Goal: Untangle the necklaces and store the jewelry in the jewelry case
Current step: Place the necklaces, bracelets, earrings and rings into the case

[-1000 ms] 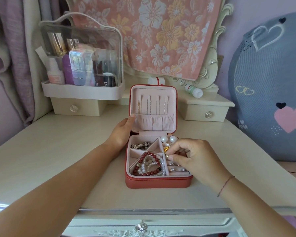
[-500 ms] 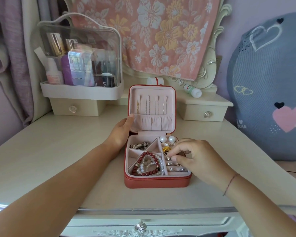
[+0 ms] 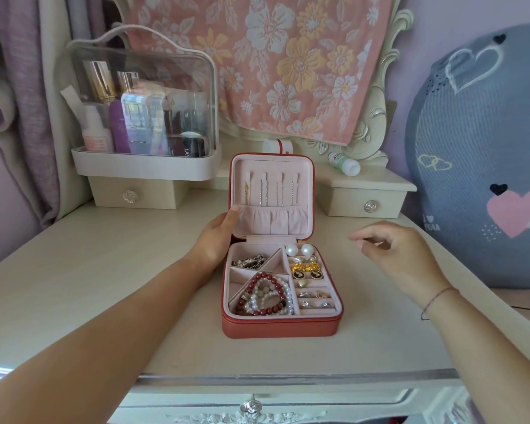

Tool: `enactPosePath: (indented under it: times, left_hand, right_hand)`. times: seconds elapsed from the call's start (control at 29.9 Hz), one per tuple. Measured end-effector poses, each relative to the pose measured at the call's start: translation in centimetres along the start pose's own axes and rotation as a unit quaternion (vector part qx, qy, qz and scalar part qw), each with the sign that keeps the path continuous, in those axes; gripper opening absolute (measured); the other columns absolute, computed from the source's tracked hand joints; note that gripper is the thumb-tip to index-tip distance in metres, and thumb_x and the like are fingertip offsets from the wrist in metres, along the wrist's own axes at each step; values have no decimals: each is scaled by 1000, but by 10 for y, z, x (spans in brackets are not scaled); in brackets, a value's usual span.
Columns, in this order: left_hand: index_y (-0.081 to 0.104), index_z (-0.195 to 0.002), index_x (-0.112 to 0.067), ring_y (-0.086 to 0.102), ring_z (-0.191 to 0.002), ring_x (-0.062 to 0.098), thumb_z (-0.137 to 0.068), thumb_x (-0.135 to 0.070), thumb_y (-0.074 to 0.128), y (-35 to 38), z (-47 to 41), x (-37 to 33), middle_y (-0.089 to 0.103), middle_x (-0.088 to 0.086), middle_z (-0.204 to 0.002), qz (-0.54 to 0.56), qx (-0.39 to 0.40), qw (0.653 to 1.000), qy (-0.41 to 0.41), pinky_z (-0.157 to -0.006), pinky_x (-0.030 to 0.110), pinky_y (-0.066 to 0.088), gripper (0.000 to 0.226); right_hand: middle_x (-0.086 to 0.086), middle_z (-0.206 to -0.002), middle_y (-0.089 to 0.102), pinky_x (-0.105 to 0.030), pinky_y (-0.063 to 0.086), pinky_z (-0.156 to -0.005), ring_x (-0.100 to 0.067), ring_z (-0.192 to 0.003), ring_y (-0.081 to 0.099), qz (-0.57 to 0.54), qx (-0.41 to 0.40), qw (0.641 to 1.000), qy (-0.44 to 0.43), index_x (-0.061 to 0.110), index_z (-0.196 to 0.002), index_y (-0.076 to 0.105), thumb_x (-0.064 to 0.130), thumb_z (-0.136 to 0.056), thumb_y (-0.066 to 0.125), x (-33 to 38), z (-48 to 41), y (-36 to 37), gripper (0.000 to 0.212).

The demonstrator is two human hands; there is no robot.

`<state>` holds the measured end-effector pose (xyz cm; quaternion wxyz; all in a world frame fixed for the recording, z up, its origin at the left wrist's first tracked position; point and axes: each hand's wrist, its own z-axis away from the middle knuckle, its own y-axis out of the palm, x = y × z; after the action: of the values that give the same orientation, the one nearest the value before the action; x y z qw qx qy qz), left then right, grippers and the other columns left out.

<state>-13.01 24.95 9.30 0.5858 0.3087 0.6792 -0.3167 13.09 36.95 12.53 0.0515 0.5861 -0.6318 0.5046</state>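
Observation:
A red jewelry case (image 3: 280,327) stands open on the dressing table. Several thin necklaces (image 3: 271,191) hang inside its upright lid. Red and pearl bead bracelets (image 3: 265,296) fill the front left compartment, and a dark chain (image 3: 250,261) lies in the back left one. Earrings and rings (image 3: 306,272) sit in the right slots, with two pearl studs (image 3: 299,249) at the back. My left hand (image 3: 218,237) grips the lid's left edge. To the right of the case, my right hand (image 3: 392,249) hovers with fingers loosely curled and nothing in it.
A clear cosmetics organiser (image 3: 141,117) sits on a small drawer unit at the back left. A small white bottle (image 3: 343,163) lies on the right drawer unit. A floral cloth (image 3: 273,62) hangs over the mirror. A grey heart cushion (image 3: 484,166) leans at the right.
My right hand has lifted out of the case's right compartments and moved off to the right, uncovering the earrings. My left hand stays on the lid.

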Motion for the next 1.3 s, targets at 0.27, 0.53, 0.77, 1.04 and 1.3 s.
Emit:
enactPosePath:
  times: [0.27, 0.53, 0.77, 1.04, 1.3]
  left_hand:
    - [62, -121, -16, 68, -103, 20, -98, -56, 38, 0, 1, -1, 72, 4, -110, -7, 3, 1000, 1, -100, 45, 48, 52]
    - [64, -118, -15, 69, -101, 20, -99, -54, 38, 1, 0, -1, 73, 5, -107, -10, 0, 1000, 3, -99, 45, 49, 51]
    - [62, -120, -15, 69, -101, 20, -98, -55, 39, 0, -1, 1, 73, 4, -108, -7, 0, 1000, 1, -99, 44, 49, 51]
    - [63, -120, -15, 69, -101, 19, -99, -53, 38, 1, 0, 0, 73, 4, -108, -4, 2, 1000, 5, -98, 41, 50, 50]
    - [62, -122, -16, 68, -103, 19, -100, -51, 37, 1, -1, 0, 72, 3, -110, 1, 4, 1000, 1, -100, 42, 49, 49]
  right_hand:
    - [6, -88, 63, -9, 38, -69, -4, -77, 57, 39, 139, 990, 2, 24, -91, 75, 11, -82, 72, -16, 6, 24, 15]
    - [4, -79, 61, -11, 40, -63, -8, -68, 54, 65, 140, 988, 19, 24, -79, 69, 11, -81, 72, -10, 12, 29, 14]
    - [3, -76, 72, -22, 51, -78, -12, -77, 68, -137, 80, 987, 7, 30, -89, 72, 1, -86, 65, 18, 27, 16, 30]
    - [2, -78, 69, -22, 49, -72, -11, -72, 65, -133, 95, 987, -10, 24, -85, 67, 3, -84, 68, 26, 36, 22, 21]
    - [21, -79, 65, -5, 39, -68, 8, -78, 59, 41, 121, 986, -102, 22, -97, 74, 9, -88, 65, 41, 32, 11, 18]
